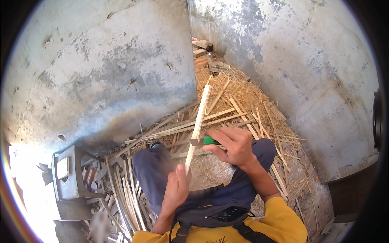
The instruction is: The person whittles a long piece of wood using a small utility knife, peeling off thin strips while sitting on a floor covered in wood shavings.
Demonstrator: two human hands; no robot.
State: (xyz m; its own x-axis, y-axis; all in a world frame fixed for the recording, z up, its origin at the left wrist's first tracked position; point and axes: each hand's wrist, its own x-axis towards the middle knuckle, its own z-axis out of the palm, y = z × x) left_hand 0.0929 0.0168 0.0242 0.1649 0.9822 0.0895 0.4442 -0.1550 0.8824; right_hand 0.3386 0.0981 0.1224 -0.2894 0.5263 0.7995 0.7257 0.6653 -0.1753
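Note:
My left hand (176, 190) grips the lower end of a long pale wood strip (200, 117) that points up and away from me. A green-handled knife (208, 141) sits in my right hand (233, 146), its blade laid against the strip about halfway along it. Both hands are above my knees, which are in dark blue trousers. I wear a yellow top.
Split wood strips and straw-like shavings (247, 109) cover the floor ahead and to the right. Rough grey concrete walls (105, 69) meet in a corner ahead. A grey hollow block (67, 178) and a bundle of curved strips (125, 194) lie at my left.

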